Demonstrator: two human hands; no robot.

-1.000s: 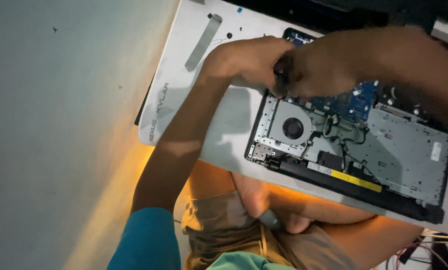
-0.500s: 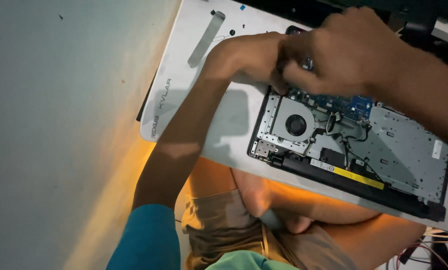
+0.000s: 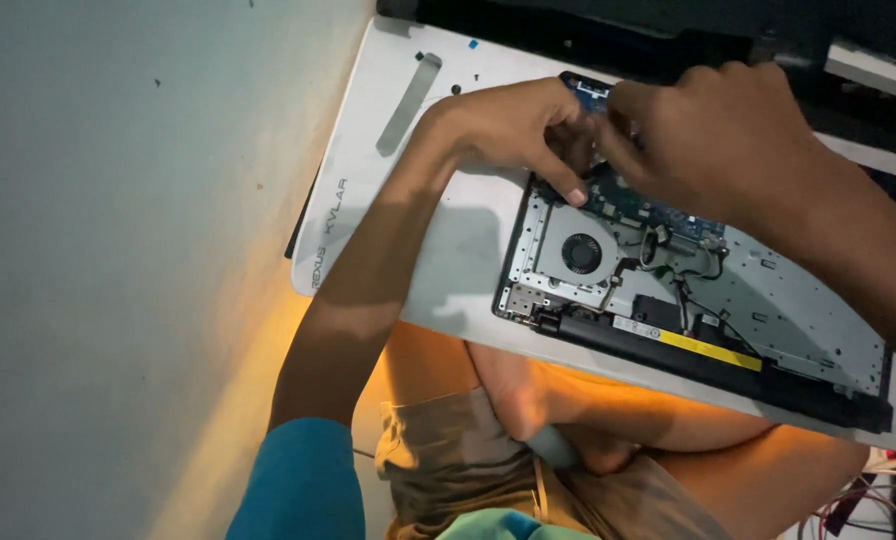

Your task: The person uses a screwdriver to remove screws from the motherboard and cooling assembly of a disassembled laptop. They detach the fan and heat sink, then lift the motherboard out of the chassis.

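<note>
Big pale wall (image 3: 118, 200) fills the whole left side, grey-green, plain, w/ a couple of tiny dark specks near the top. Warm orange glow (image 3: 238, 400) spills over the wall's lower right part, brightest low down. Right of the wall sits a white bench (image 3: 368, 170), its rounded corner angled toward the wall, w/ a grey slot and small dark dots on top. Beyond the bench, away from the wall, it's dark, detail unclear. Low at far right, thin cables (image 3: 868, 495) in a tangle.
</note>
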